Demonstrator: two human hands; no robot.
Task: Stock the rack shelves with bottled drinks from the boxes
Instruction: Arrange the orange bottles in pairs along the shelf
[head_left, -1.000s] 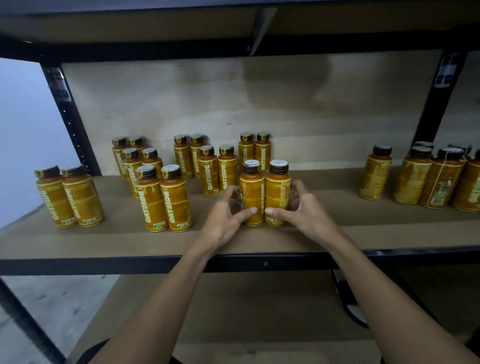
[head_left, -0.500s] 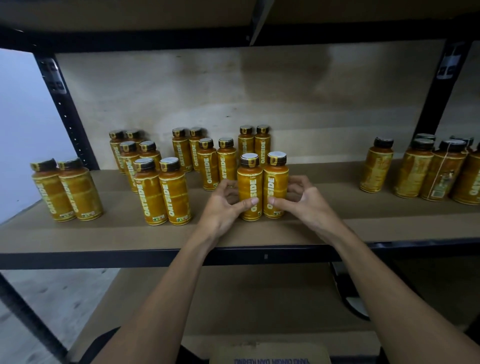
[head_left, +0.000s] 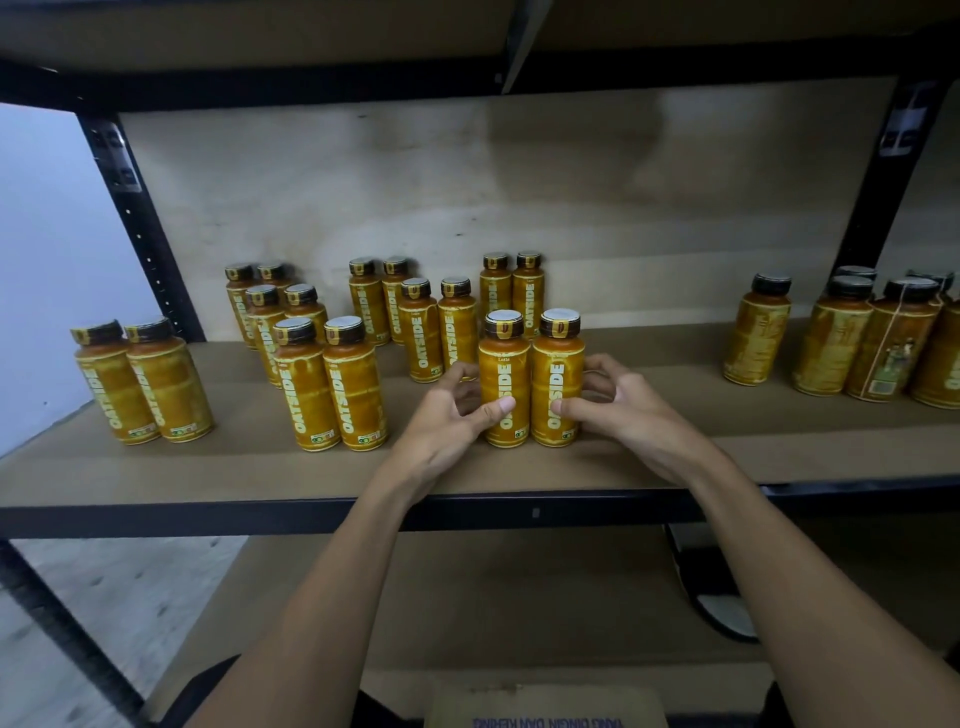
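Rack (head_left: 140, 234): black metal frame. I see a perforated upright at the shelf's back-left corner and another on the right.
Back panel (head_left: 467, 182): pale plywood, flat, with smudgy grain.
Shelf (head_left: 675, 452): matte brown fibreboard with a black metal rail along the front edge.
Lower shelf (head_left: 519, 597): the same brown board, under the front rail.
Box (head_left: 545, 706): cardboard, only the top shows at the bottom of my view. The blue print is upside down and I can't read it.
Right cluster (head_left: 852, 343): about five bottles bunched at the shelf's right end, one standing slightly apart, labels turned away.
Left column (head_left: 332, 389): six bottles in pairs, running from the back edge toward the front.
Middle four (head_left: 421, 332): two pairs, toward the back.
Back pair (head_left: 511, 291): against the back panel.
Far-left pair (head_left: 143, 384): at the left edge, past the upright.
Bottle look: round plastic cylinders in orange-yellow sleeves, with dark caps and pale tops. "OATSIDE" runs vertically in white, and I think the small word above it is "Latte".
Held pair (head_left: 504, 379): upright, touching side by side, near the shelf's front edge and mid-width, in front of the back pair.
Left hand (head_left: 447, 415): thumb on the left bottle's front, fingers curled round its side, gripping it.
Right hand (head_left: 623, 410): a mirror of the left, thumb on the right bottle's front and fingers wrapped round its outer side.
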